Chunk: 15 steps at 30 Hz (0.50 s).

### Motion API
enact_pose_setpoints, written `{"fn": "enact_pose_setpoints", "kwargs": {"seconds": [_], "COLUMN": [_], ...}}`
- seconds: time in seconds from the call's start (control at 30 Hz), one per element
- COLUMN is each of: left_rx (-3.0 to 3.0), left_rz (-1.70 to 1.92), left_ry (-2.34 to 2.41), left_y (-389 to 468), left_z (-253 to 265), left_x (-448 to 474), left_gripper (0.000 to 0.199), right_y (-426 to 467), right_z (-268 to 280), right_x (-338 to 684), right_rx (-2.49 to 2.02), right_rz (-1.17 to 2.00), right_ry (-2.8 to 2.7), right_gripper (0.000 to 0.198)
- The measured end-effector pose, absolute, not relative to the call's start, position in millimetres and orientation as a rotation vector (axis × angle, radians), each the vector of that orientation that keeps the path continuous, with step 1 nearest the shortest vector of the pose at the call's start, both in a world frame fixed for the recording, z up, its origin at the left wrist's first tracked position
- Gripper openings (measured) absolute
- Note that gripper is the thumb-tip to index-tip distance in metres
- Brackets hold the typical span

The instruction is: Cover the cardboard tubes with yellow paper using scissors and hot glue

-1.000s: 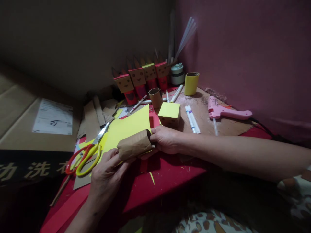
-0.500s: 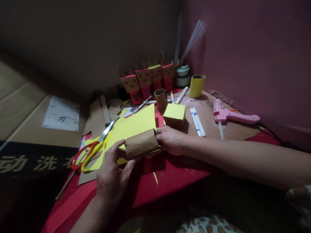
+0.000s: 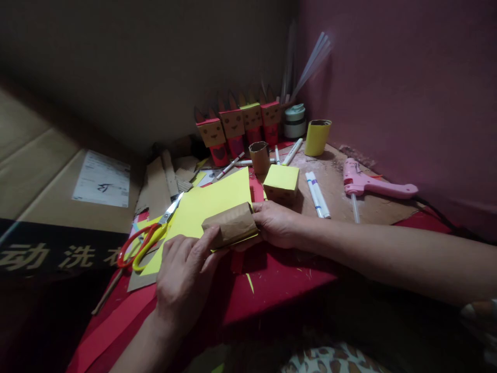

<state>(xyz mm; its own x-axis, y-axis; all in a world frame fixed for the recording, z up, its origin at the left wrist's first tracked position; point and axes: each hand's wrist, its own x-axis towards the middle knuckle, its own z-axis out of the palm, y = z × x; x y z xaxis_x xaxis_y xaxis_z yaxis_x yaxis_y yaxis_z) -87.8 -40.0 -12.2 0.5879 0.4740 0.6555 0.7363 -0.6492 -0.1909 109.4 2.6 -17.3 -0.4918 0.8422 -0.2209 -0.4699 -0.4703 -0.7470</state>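
Red counter [image 3: 279, 298], centre frame: brown roll [image 3: 235, 224] over yellow sheet [image 3: 217, 194]; right hand [image 3: 276, 224], fingers pinching; left hand [image 3: 182, 269], fingers touching, pinch unclear. Apparent step: positioning; next needs steady alignment.

There's your right sleeve [image 3: 479, 324], brown patches on white, spotted clothing [image 3: 330, 358] lower down, left hand [image 3: 184, 272] and right hand [image 3: 276, 224] bare!

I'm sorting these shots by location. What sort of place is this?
It looks like a small craft corner, perhaps at home: scissors, a pink glue gun and four handmade cardboard figures suggest it.
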Motion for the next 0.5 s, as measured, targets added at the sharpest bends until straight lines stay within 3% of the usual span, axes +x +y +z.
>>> {"fn": "enact_pose_setpoints", "kwargs": {"seconds": [0.33, 0.5], "left_rx": [-2.369, -2.373], "left_rz": [-0.773, -0.832], "left_ry": [-0.941, -0.951], "left_y": [-41.3, -42.5], "left_z": [-12.7, -12.7], "left_x": [-83.2, -82.1], "left_gripper": [0.044, 0.055], "right_y": [0.9, 0.3], "right_z": [-22.2, -23.9], "right_x": [107.0, 106.4], "right_rx": [-0.747, -0.805], "right_rz": [2.003, 1.897], "right_ry": [-0.757, -0.76], "right_gripper": [0.04, 0.035]}}
